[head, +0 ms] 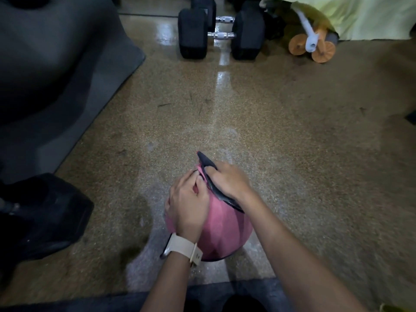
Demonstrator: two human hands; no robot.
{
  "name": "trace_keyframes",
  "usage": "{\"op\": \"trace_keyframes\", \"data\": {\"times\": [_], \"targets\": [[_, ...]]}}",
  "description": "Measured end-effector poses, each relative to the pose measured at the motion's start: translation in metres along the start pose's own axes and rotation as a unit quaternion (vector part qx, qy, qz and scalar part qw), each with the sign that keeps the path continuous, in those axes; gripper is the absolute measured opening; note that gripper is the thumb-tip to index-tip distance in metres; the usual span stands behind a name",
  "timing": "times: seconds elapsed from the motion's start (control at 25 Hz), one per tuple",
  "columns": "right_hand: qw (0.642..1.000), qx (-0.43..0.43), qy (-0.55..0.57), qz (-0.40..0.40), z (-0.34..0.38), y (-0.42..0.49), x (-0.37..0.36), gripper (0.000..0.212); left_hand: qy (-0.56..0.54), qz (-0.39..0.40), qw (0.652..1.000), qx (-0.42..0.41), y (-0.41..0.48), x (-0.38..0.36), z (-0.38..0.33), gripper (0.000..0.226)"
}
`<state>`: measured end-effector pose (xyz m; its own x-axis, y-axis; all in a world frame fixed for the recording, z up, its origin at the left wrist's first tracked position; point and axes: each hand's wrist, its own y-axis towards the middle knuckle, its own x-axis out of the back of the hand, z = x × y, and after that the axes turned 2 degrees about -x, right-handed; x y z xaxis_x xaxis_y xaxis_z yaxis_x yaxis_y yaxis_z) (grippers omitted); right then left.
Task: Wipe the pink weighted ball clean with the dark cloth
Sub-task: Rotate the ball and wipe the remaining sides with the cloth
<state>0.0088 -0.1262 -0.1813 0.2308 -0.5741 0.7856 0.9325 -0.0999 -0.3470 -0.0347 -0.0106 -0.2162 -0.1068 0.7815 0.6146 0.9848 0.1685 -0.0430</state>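
ball: I see the pink ball (222,228) on the floor (292,154), under both hands.
cloth: dark cloth (208,164) pressed on the ball's upper right to wipe.
right hand (229,180): grasping the cloth.
left hand (188,203): on the ball's upper left, probably steadying it; fingers curled, can't tell if gripping.

The left hand (189,203) and right hand (229,181) hide the top of the ball (222,230); the cloth (206,162) is mostly under the right hand. The left edge crops a weight (45,212).
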Motion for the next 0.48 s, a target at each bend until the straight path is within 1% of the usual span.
{"op": "trace_keyframes", "data": {"times": [0.08, 0.12, 0.2, 0.24, 0.28, 0.36, 0.4, 0.44, 0.48], "targets": [[0.991, 0.085, 0.008, -0.102, -0.008, -0.041, -0.015, 0.042, -0.007, -0.004, 1.0, -0.003, 0.005, -0.002, 0.006, 0.064], [0.984, 0.121, 0.018, -0.133, -0.011, -0.07, -0.024, 0.047, -0.011, -0.001, 1.0, 0.004, 0.005, -0.001, 0.007, 0.062], [0.98, 0.147, 0.008, -0.135, -0.02, -0.089, -0.03, 0.053, -0.015, 0.005, 1.0, 0.007, 0.001, 0.002, 0.006, 0.061], [0.982, 0.145, 0.012, -0.119, -0.021, -0.079, -0.027, 0.053, -0.009, 0.006, 1.0, -0.003, -0.001, 0.003, 0.006, 0.063], [0.987, 0.125, 0.011, -0.097, -0.018, -0.062, -0.02, 0.049, -0.004, 0.007, 1.0, -0.015, -0.003, 0.004, 0.005, 0.066], [0.998, 0.05, 0.013, -0.034, -0.005, -0.021, -0.005, 0.037, -0.008, 0.007, 1.0, -0.006, -0.004, 0.004, 0.003, 0.073], [0.999, 0.024, 0.018, -0.022, 0.0, -0.01, -0.001, 0.034, -0.011, 0.002, 1.0, 0.01, -0.003, 0.003, 0.001, 0.074], [0.999, 0.018, 0.009, -0.04, 0.001, -0.008, -0.003, 0.037, -0.015, -0.004, 1.0, 0.026, -0.001, 0.002, 0.001, 0.074], [0.996, 0.031, -0.006, -0.078, -0.001, -0.02, -0.01, 0.042, -0.02, -0.007, 0.999, 0.034, 0.002, 0.001, 0.001, 0.071]]}}
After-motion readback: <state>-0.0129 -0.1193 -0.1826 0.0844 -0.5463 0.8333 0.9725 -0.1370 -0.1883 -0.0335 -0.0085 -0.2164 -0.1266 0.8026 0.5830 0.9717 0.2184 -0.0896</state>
